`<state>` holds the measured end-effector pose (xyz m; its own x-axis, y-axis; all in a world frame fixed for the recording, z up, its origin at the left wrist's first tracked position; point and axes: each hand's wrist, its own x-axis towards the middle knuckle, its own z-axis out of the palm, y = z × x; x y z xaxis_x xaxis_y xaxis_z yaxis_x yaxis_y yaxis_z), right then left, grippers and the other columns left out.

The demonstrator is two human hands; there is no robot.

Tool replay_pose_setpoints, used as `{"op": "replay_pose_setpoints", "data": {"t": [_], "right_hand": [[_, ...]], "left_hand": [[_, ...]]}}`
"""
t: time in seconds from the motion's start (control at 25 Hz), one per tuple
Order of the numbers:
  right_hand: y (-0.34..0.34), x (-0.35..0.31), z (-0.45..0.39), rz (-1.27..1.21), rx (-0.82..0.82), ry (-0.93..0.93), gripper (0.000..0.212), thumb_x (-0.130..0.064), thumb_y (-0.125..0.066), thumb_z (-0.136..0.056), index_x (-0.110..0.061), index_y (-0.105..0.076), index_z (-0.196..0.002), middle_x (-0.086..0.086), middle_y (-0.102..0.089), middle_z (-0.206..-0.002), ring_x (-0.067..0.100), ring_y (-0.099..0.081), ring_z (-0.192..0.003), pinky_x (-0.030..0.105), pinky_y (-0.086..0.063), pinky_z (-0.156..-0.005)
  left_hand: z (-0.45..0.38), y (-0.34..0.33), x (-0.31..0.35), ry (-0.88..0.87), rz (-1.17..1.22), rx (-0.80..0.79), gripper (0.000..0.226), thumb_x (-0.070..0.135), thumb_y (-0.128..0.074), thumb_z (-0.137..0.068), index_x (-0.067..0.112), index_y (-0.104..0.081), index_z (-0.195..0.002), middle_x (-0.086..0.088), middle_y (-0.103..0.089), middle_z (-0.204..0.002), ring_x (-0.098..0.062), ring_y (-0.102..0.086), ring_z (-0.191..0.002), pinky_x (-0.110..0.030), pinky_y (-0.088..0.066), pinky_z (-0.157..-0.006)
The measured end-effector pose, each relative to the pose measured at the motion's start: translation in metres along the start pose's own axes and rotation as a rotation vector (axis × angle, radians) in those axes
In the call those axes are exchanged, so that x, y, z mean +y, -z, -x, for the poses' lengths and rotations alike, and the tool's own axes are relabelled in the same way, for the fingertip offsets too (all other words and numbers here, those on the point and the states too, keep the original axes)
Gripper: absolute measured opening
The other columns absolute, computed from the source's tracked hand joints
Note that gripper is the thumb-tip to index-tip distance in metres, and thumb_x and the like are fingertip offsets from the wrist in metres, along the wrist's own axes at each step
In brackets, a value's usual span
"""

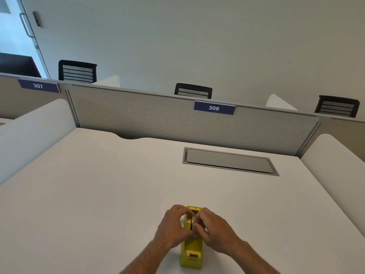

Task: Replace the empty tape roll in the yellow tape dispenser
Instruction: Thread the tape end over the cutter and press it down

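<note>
The yellow tape dispenser [192, 252] stands on the white desk [98, 194] near its front edge, cutter end toward me. A roll [191, 222] sits in its slot, mostly hidden by fingers; I cannot tell whether it carries tape. My left hand [172, 226] reaches in from the left, fingers curled over the roll and the dispenser's side. From the right, my right hand [214, 228] pinches the roll with its fingertips. Both hands meet over the slot.
A grey cable hatch [230, 161] lies flush in the desk at the back right. A grey partition [158, 119] labelled 306 closes off the far edge, with white side dividers [33, 131] left and right. Black chairs [77, 72] stand behind the partition.
</note>
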<state>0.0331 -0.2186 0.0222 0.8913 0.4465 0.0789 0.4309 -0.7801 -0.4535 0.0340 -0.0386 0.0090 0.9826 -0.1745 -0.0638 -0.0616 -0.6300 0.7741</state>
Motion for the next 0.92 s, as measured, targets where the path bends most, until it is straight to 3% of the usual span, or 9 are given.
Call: {"op": "replay_pose_setpoints", "data": {"t": [0.24,0.36,0.48,0.72,0.92], "right_hand": [[0.004,0.002,0.003,-0.153,0.054,-0.022,0.016,-0.048,-0.065,-0.08,-0.041,-0.052,-0.085,-0.023,-0.056,-0.082,0.007,-0.057,-0.08,0.017,-0.051,-0.061],[0.001,0.005,0.002,-0.149,0.068,-0.041,0.031,-0.054,-0.072,-0.074,-0.04,-0.059,-0.098,-0.027,-0.057,-0.085,0.007,-0.058,-0.084,0.012,-0.05,-0.062],[0.002,0.007,0.0,-0.127,0.089,-0.02,0.034,-0.045,-0.071,-0.079,-0.039,-0.066,-0.113,-0.025,-0.061,-0.09,0.003,-0.059,-0.083,0.013,-0.05,-0.068],[0.002,-0.001,0.0,-0.143,0.142,-0.016,0.01,-0.031,-0.07,-0.083,-0.038,-0.075,-0.088,-0.015,-0.067,-0.078,0.004,-0.06,-0.076,0.025,-0.052,-0.063],[0.001,-0.007,0.002,-0.08,0.167,0.023,0.007,-0.027,-0.066,-0.079,-0.028,-0.072,-0.08,-0.011,-0.066,-0.075,0.003,-0.056,-0.069,0.022,-0.047,-0.059]], "left_hand": [[0.0,-0.002,-0.003,-0.008,-0.002,-0.001,0.051,0.058,-0.079,-0.057,0.049,-0.058,-0.102,0.025,-0.048,-0.119,-0.003,-0.046,-0.115,-0.017,-0.036,-0.09],[-0.001,-0.002,-0.004,-0.009,-0.011,-0.004,0.053,0.062,-0.079,-0.058,0.05,-0.056,-0.105,0.026,-0.046,-0.118,-0.002,-0.044,-0.114,-0.018,-0.035,-0.091],[-0.001,-0.002,-0.005,-0.003,0.007,-0.005,0.059,0.06,-0.081,-0.056,0.047,-0.057,-0.108,0.024,-0.047,-0.119,-0.004,-0.045,-0.115,-0.02,-0.037,-0.091],[-0.001,0.0,-0.004,-0.016,-0.007,0.001,0.056,0.051,-0.084,-0.057,0.043,-0.06,-0.107,0.019,-0.05,-0.123,-0.006,-0.045,-0.115,-0.023,-0.041,-0.094],[0.0,0.0,-0.005,-0.03,0.003,0.009,0.053,0.048,-0.084,-0.059,0.043,-0.061,-0.107,0.019,-0.051,-0.123,-0.007,-0.047,-0.117,-0.023,-0.041,-0.096]]}}
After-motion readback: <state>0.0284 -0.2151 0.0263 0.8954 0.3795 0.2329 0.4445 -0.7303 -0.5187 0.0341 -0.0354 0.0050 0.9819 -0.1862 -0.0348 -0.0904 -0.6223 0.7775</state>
